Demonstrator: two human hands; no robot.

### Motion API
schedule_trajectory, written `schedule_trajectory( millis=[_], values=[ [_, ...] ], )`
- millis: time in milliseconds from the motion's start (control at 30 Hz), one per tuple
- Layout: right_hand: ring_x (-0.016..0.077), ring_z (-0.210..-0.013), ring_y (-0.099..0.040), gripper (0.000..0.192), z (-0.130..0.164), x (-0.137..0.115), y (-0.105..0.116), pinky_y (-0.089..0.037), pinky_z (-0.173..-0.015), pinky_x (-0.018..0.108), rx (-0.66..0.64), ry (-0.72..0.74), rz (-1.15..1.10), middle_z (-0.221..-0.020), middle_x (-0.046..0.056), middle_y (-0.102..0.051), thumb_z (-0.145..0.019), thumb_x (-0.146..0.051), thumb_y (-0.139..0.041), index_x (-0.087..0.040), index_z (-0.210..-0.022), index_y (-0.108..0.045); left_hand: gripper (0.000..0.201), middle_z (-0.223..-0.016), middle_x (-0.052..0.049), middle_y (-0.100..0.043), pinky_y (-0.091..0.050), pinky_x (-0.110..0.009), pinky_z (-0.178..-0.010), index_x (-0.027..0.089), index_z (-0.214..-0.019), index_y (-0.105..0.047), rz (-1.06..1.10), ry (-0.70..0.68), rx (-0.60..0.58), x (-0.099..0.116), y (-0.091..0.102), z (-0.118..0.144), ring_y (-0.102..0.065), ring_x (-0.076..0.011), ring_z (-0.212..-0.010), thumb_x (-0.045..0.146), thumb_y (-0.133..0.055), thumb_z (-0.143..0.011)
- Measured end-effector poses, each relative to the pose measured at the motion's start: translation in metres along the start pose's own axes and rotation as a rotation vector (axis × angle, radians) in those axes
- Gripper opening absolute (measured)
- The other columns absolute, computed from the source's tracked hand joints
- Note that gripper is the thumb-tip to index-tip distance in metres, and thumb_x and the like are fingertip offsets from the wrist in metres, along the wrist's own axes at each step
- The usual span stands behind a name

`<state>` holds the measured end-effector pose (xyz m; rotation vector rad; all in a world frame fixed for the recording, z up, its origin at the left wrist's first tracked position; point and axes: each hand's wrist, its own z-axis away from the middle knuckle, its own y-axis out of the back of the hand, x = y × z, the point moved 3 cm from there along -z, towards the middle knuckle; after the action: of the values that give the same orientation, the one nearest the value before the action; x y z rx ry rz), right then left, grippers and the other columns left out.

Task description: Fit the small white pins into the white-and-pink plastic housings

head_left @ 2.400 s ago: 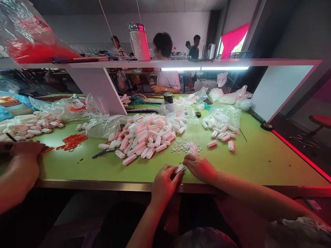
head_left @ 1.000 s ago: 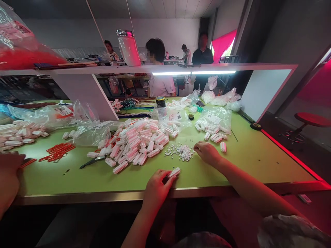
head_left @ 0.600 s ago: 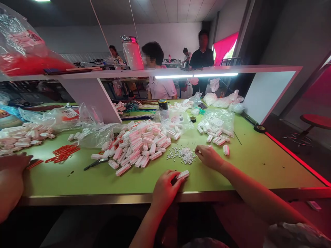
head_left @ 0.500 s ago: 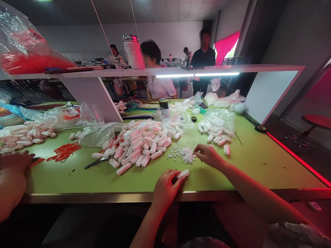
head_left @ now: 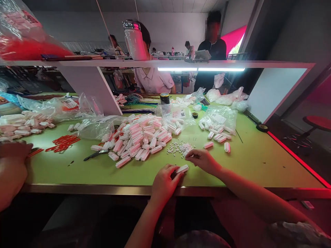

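Note:
My left hand point(head_left: 165, 181) is closed around a white connector housing point(head_left: 182, 168) with rows of small openings, held just above the table's front edge. Something dark shows between its fingers. At the near side of a heap of tiny white plugs point(head_left: 185, 149) is my right hand point(head_left: 205, 161), thumb and forefinger pinched together. Whatever lies in that pinch is too small to make out. To the left of the plugs spreads a large pile of white and pink connector housings point(head_left: 139, 137).
Another person's hand point(head_left: 12, 168) rests at the left by orange-red strips point(head_left: 63, 143). Black-handled scissors point(head_left: 94, 155) lie beside the pile. Clear plastic bags point(head_left: 219, 117), a tape roll point(head_left: 194, 115) and a shelf point(head_left: 181, 63) with a white mug point(head_left: 136, 43) stand farther back.
My right hand has drawn back from the plug heap, toward my left hand. A housing behind it now shows. My left hand keeps its hold on the connector housing. The view has shifted slightly.

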<state>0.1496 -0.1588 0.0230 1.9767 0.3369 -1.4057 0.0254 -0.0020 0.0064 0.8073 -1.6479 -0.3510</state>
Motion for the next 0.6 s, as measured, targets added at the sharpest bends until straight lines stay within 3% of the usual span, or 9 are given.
schedule_trajectory(
  millis=[100,233,600],
  values=[
    [0.0161,-0.077,-0.062,0.019,0.004,-0.002,-0.007,-0.047,-0.069,0.027,0.008,0.15,0.128,-0.083,0.004,-0.07,-0.09,-0.036,-0.065,-0.02,-0.083,-0.074,0.018,-0.094,-0.003,-0.071,-0.05,-0.03,-0.08,0.024,-0.099,-0.073,0.002,-0.005,0.003,-0.001,-0.001,0.0,-0.066,-0.0201,-0.088,0.037,-0.065,-0.09],
    [0.0172,-0.083,-0.066,0.02,0.006,0.002,-0.014,-0.049,-0.078,0.029,-0.057,0.211,0.228,-0.086,0.005,-0.071,-0.096,-0.029,-0.059,-0.019,-0.086,-0.073,0.017,-0.093,-0.002,-0.071,-0.05,-0.03,-0.08,0.024,-0.099,-0.073,0.007,-0.019,0.013,0.0,0.0,0.001,-0.067,-0.0198,-0.088,0.036,-0.065,-0.089],
    [0.0169,-0.086,-0.066,0.021,0.016,-0.005,-0.019,-0.048,-0.077,0.026,-0.125,0.347,0.695,-0.094,0.006,-0.071,-0.101,-0.021,-0.049,-0.019,-0.096,-0.07,0.02,-0.091,-0.004,-0.071,-0.051,-0.032,-0.08,0.023,-0.097,-0.073,0.016,-0.005,0.016,0.001,0.002,0.0,-0.066,-0.0211,-0.086,0.039,-0.062,-0.09]
  ],
)
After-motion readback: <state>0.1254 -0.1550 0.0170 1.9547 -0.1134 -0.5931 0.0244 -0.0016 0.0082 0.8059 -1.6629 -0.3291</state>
